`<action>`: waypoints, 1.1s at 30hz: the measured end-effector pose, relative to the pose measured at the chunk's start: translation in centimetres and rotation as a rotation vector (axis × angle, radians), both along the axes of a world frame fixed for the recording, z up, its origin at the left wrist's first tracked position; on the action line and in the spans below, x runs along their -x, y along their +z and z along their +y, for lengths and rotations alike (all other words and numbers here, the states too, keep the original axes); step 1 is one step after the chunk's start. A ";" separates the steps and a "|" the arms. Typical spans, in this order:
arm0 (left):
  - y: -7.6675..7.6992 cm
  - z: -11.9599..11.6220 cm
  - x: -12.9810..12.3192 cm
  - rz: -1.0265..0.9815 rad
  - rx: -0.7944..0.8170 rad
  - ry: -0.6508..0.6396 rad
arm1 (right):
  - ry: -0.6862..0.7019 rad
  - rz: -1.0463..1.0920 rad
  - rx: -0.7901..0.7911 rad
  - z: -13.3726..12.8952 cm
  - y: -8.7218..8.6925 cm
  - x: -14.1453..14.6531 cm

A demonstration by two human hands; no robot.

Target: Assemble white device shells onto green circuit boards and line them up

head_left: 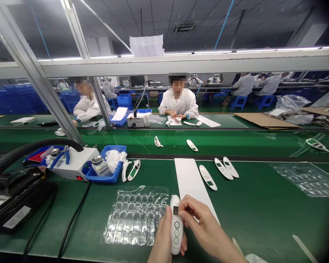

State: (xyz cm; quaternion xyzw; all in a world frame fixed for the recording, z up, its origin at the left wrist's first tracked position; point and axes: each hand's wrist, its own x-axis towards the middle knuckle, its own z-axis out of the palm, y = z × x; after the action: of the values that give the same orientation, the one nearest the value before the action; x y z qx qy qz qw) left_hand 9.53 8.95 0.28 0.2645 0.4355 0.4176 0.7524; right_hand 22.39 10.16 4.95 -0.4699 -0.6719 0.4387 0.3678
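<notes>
My left hand (pixel 164 237) is wrapped round a white handheld device (pixel 176 228), held upright with its small dark screen and round buttons facing me. The fingers of my right hand (pixel 201 219) are pinched together at the device's right edge, beside the screen; whatever they may hold is too small to make out. Left of the hands lies a clear plastic blister sheet (pixel 134 217). Behind them a long white paper strip (pixel 190 179) runs across the green bench, with a white shell (pixel 208 177) at its right edge.
A blue bin (pixel 105 177) with a jar and white cloths stands left, beside a grey-white box (pixel 76 164) and black cables. Two white shells (pixel 227 168) lie further right. Beyond runs a green belt (pixel 131 140); a person in white works across it.
</notes>
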 end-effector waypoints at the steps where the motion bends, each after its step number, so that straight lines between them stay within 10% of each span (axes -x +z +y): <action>1: -0.1 -0.1 0.2 0.006 0.009 0.008 | 0.008 -0.017 -0.009 0.1 0.0 0.3; 25: -0.9 -0.9 1.7 0.173 -0.056 -0.104 | 0.079 -0.019 0.035 0.4 -1.0 1.3; 33: -0.3 -0.6 1.8 0.367 -0.164 0.045 | 0.041 0.212 0.146 0.5 -2.8 1.9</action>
State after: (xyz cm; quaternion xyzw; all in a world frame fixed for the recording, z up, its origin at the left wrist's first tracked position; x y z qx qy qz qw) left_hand 7.69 8.38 -0.01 0.3869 0.5354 0.4130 0.6269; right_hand 20.52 10.71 2.13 -0.4328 -0.6048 0.5411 0.3925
